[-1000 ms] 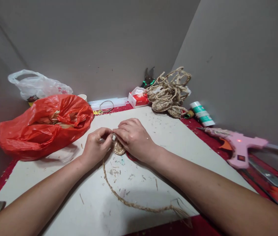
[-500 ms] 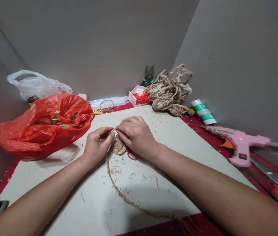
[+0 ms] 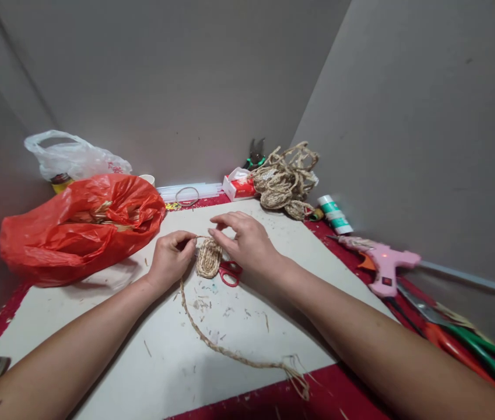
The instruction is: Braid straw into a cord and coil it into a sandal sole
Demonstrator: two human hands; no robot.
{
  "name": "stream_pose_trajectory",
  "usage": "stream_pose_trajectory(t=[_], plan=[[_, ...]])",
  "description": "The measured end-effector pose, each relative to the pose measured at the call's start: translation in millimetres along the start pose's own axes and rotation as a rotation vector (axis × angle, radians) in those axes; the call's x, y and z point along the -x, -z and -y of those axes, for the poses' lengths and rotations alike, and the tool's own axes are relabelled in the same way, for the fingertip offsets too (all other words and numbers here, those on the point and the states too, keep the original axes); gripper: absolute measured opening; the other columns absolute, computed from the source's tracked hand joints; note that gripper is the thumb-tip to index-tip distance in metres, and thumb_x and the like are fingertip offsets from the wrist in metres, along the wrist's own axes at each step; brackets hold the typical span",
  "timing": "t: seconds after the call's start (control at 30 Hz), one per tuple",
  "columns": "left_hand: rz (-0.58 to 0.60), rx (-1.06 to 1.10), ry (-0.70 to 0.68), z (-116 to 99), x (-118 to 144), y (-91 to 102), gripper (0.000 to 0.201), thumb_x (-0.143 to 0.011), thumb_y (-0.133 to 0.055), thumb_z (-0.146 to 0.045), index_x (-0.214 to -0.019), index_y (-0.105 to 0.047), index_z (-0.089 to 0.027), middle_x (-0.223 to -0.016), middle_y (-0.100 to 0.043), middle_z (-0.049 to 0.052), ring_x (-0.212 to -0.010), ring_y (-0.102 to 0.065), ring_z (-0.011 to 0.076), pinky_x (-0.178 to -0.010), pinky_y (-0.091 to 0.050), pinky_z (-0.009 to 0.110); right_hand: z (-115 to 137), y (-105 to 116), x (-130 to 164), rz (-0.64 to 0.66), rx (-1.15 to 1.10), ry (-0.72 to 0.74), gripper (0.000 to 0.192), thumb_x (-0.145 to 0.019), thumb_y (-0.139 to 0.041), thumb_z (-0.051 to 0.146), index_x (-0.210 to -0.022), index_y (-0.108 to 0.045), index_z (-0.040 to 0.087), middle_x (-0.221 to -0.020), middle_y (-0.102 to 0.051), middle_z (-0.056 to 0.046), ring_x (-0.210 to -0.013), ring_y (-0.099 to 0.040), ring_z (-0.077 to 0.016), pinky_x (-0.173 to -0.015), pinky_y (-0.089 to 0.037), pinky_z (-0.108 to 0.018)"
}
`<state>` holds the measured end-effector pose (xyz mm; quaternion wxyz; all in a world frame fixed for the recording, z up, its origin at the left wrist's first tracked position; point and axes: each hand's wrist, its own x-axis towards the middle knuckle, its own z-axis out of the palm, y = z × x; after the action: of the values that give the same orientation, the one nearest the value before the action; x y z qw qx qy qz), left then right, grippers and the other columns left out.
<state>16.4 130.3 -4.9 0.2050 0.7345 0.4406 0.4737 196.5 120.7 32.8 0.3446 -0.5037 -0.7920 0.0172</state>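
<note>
A small oval coil of braided straw lies on the pale board between my hands. My left hand pinches the straw braid close to the coil's upper left; its loose length curves down toward me and ends in a frayed tuft. With thumb and fingers apart, my right hand hovers at the coil's upper right and holds nothing I can see. Partly under that hand, red-handled scissors rest beside the coil, their blades hidden.
A red plastic bag of straw sits left, before a white bag. Braided straw, a tissue pack and pruners stand at the back. Along the right lie a pink glue gun and large shears. Straw scraps dot the board.
My right hand has opened and drawn back from the left, uncovering more of the coil and the red scissors handles. The view has shifted slightly right.
</note>
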Motion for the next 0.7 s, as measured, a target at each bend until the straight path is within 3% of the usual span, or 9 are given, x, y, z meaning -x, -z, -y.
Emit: stream_pose_trajectory(t=[0.07, 0.13, 0.23, 0.4, 0.5, 0.6, 0.7], plan=[[0.0, 0.017, 0.016, 2, -1, -0.1, 0.012, -0.077, -0.058, -0.017, -0.074, -0.07, -0.014, -0.071, -0.072, 0.003, -0.062, -0.062, 0.0127, -0.062, -0.048, 0.022, 5, 15, -1, 0.137, 0.118, -0.099, 0.018, -0.086, -0.055, 0.028, -0.087, -0.069, 0.018, -0.081, -0.07, -0.006, -0.076, -0.061, -0.0198, -0.068, -0.039, -0.03], [-0.001, 0.037, 0.02, 4, -1, -0.7, 0.013, -0.077, -0.058, -0.017, -0.073, -0.07, -0.015, -0.071, -0.072, 0.003, -0.063, -0.063, 0.013, -0.063, -0.048, 0.022, 10, 26, 4, 0.371, 0.248, -0.173, 0.021, -0.085, -0.054, 0.033, -0.077, -0.068, 0.019, -0.075, -0.07, -0.007, -0.07, -0.061, -0.0208, -0.06, -0.035, -0.03], [0.009, 0.063, 0.022, 8, 0, -2.6, 0.014, -0.077, -0.057, -0.018, -0.072, -0.07, -0.015, -0.07, -0.071, 0.003, -0.063, -0.062, 0.0132, -0.063, -0.047, 0.023, 15, 32, 20, 0.618, 0.345, -0.223, 0.024, -0.083, -0.054, 0.039, -0.076, -0.067, 0.019, -0.077, -0.069, -0.009, -0.07, -0.062, -0.0222, -0.058, -0.032, -0.03], [0.025, 0.114, 0.056, 16, -1, -5.0, 0.016, -0.077, -0.056, -0.02, -0.07, -0.07, -0.015, -0.069, -0.071, 0.002, -0.063, -0.062, 0.0141, -0.063, -0.047, 0.023, 20, 27, 37, 0.683, 0.35, -0.274, 0.021, -0.083, -0.049, 0.035, -0.086, -0.062, 0.018, -0.085, -0.069, -0.01, -0.075, -0.063, -0.0224, -0.058, -0.033, -0.03], [0.029, 0.13, 0.067, 19, -2, -4.7, 0.016, -0.076, -0.056, -0.021, -0.07, -0.07, -0.016, -0.071, -0.072, 0.003, -0.065, -0.063, 0.0148, -0.065, -0.047, 0.024, 15, 33, 36, 0.785, 0.363, -0.324, 0.02, -0.076, -0.053, 0.035, -0.077, -0.063, 0.018, -0.081, -0.068, -0.01, -0.071, -0.061, -0.0221, -0.056, -0.032, -0.029], [0.032, 0.146, 0.074, 20, -2, -4.5, 0.016, -0.076, -0.056, -0.022, -0.069, -0.07, -0.016, -0.07, -0.071, 0.003, -0.065, -0.063, 0.0152, -0.066, -0.047, 0.025, 1, 49, 40, 0.913, 0.322, -0.414, 0.018, -0.07, -0.056, 0.035, -0.065, -0.059, 0.018, -0.066, -0.061, -0.006, -0.057, -0.053, -0.0176, -0.051, -0.03, -0.029], [0.032, 0.172, 0.092, 20, -3, -5.2, 0.017, -0.075, -0.056, -0.022, -0.068, -0.07, -0.016, -0.068, -0.071, 0.003, -0.065, -0.063, 0.0152, -0.064, -0.047, 0.024, -15, 67, 55, 0.904, 0.159, -0.513, 0.015, -0.065, -0.058, 0.028, -0.056, -0.052, 0.018, -0.053, -0.048, 0.0, -0.051, -0.041, -0.012, -0.049, -0.027, -0.027]])
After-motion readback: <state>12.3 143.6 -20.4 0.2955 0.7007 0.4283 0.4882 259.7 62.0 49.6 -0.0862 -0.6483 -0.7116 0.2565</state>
